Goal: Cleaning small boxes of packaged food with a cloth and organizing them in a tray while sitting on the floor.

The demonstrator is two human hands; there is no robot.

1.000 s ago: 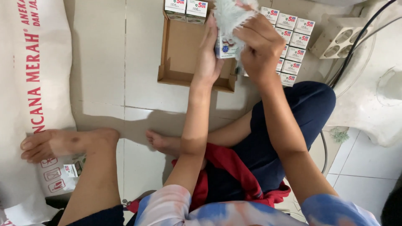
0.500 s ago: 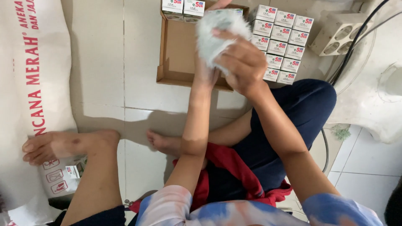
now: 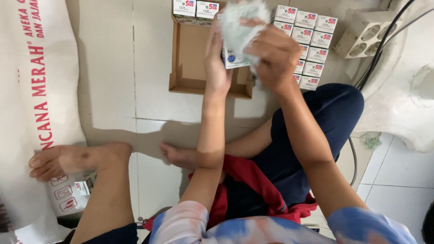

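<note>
At the far left a large white sack (image 3: 27,113) with red lettering lies on the tiled floor (image 3: 108,81), and a bare foot (image 3: 68,160) rests against its lower edge, with a small printed packet (image 3: 83,186) just beside the ankle. To the right of that, near the top of the view, an open brown cardboard tray (image 3: 192,63) sits on the floor, and 2 small white boxes (image 3: 199,10) stand at its far edge. The left hand (image 3: 217,61) is raised over the tray, fingers upright and palm pressed flat against the side of a small white box (image 3: 234,58) with a blue mark, steadying it from the left. That box is held in the air above the right part of the tray, between both hands. A crumpled pale cloth (image 3: 242,25) covers the top of the box, and the right hand (image 3: 273,56) is clenched around this cloth, pressing it onto the box from above and from the right. Just beyond the right hand, a neat block of matching small white boxes (image 3: 312,31) stands in rows on the floor beside the tray. Further right, a cream power strip (image 3: 361,34) with round sockets lies near dark cables (image 3: 384,45), and a white plastic object (image 3: 420,90) fills the right edge. Lower down, the person's folded legs in dark blue trousers (image 3: 316,122) and a red garment (image 3: 253,185) occupy the centre.
</note>
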